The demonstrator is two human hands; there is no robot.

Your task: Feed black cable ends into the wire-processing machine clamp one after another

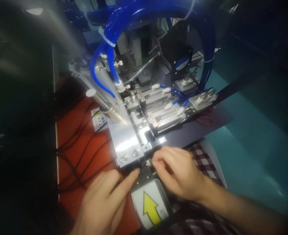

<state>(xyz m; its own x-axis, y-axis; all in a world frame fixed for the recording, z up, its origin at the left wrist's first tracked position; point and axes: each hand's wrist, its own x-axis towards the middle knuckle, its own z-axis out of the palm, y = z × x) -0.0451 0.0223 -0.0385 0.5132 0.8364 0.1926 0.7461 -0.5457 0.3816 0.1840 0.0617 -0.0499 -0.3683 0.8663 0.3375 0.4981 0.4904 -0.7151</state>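
My left hand reaches in from the lower left. One of its fingers is stretched out, with the tip at the near edge of a black block; the other fingers curl underneath, partly hidden. I see nothing held in it. Opposite it, my right hand is closed, thumb and fingertips pinched together beside a small, thin reddish piece. Whether that piece is between the fingertips I cannot make out. Both hands are just in front of a metal plate with two round bolts. A white label with a yellow arrow lies below them.
Beyond the hands stand pneumatic cylinders with white fittings. A thick bundle of blue tubes arches overhead. A metal post rises from the plate. Black cables cross the red surface at left. Checkered cloth shows at right.
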